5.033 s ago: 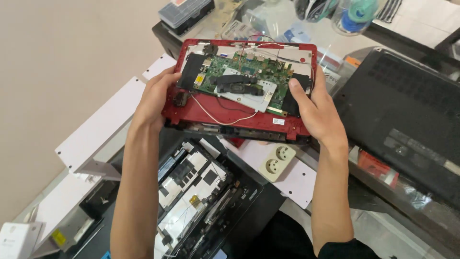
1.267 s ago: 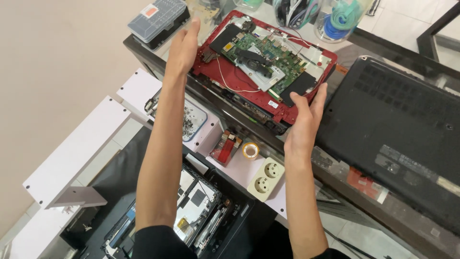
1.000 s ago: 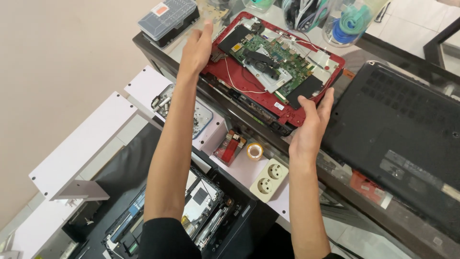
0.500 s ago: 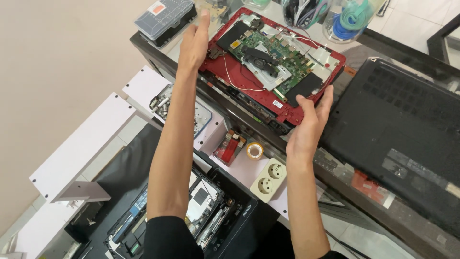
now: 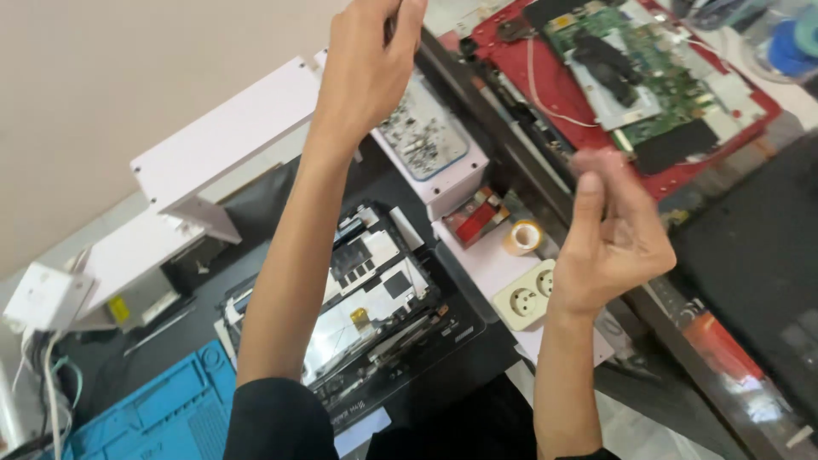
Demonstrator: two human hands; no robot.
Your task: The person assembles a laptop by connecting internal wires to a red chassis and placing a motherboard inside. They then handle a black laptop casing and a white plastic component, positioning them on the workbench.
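Down at the near edge, a blue mat (image 5: 158,417) fills the corner, and beside it an opened dark laptop base (image 5: 366,298) lies between the two forearms, leaving little free room there. The white double socket (image 5: 530,294) sits just beside the right wrist, with a roll of yellow tape (image 5: 523,236) and a small red part (image 5: 477,219) close behind it.

The right hand (image 5: 613,230) hangs in the air near the front edge of the red laptop (image 5: 630,85), fingers curled loosely together, nothing clearly in them (it is blurred, so contact cannot be told). Half a second ago that palm was pressed against the red casing's near edge; now it has come off and dropped lower.

The left hand (image 5: 371,64) is raised high, arm stretched out, fingers together above a white tray of screws (image 5: 423,136); whether it pinches anything, I cannot tell. The red laptop lies far right on the upper worktop (image 5: 511,145), circuit board up.
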